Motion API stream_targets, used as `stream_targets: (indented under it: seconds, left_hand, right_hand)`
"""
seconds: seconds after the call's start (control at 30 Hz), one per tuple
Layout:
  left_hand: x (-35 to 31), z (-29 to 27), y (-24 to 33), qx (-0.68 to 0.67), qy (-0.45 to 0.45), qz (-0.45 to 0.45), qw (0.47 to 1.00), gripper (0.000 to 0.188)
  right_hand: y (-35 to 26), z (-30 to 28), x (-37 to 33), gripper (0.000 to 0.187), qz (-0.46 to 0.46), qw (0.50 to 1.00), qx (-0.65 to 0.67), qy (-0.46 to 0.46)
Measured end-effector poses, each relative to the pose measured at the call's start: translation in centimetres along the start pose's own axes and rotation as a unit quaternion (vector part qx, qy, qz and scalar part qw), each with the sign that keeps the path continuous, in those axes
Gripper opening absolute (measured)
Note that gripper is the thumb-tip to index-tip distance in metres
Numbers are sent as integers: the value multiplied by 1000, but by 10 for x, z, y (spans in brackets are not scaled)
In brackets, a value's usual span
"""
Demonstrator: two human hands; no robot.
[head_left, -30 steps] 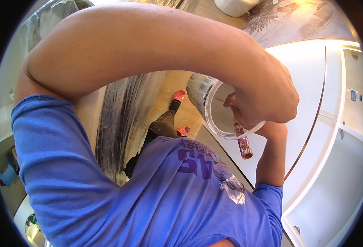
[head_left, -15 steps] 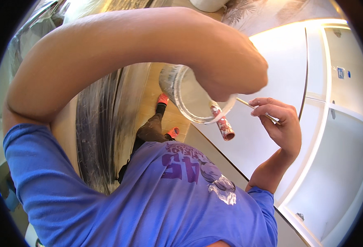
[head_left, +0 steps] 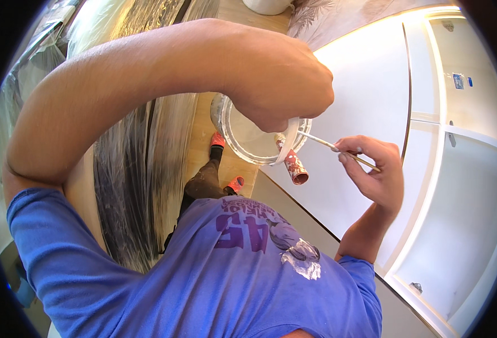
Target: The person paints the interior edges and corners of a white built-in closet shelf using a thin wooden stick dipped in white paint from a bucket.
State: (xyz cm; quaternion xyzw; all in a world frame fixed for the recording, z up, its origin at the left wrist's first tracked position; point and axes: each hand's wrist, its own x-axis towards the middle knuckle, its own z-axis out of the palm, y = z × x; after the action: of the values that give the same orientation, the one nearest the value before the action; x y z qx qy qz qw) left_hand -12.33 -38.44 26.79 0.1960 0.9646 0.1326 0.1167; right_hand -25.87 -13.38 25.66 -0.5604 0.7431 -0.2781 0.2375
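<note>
Right hand (head_left: 379, 176): thumb and fingers pinch a thin stick (head_left: 319, 139) near its middle.
Stick: slants up and left from the right fingers, its pale end at the bucket's near right rim; whether they touch, I cannot tell.
Bucket (head_left: 224, 127): tilted, mouth showing, below the left hand (head_left: 293, 84), which is nearer to it.
Left fingers: hidden; cannot tell their grip.
Red-stained tube (head_left: 294, 168): crosses the rim, left of the stick.

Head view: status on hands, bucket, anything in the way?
Right hand pinching thin stick, tip at the bucket. Left hand over its mouth, fingers hidden, partly blocking view inside. White-spotted red tube jutting past it.
</note>
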Motion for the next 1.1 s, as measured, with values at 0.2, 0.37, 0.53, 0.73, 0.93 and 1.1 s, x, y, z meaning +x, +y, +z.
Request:
stream_targets:
  seconds: [0.2, 0.37, 0.53, 0.73, 0.93, 1.1]
  left_hand:
    - [2, 3, -6, 12, 25, 7, 1000, 13]
    - [1, 1, -4, 26, 12, -1, 1000, 12]
    - [1, 0, -7, 31, 10, -6, 999, 12]
    - [2, -3, -8, 35, -10, -10, 999, 12]
    - [2, 0, -12, 41, 0, -11, 999, 13]
    - [6, -3, -13, 33, -3, -13, 999, 14]
  right_hand:
    - [16, -4, -14, 9, 21, 998, 39, 38]
    - [14, 11, -9, 15, 61, 991, 102, 55]
    - [27, 1, -14, 17, 34, 995, 85, 50]
    - [27, 11, -8, 26, -8, 1000, 28, 12]
    - [22, 5, -7, 27, -11, 1000, 25, 3]
    - [26, -1, -8, 24, -19, 1000, 23, 1]
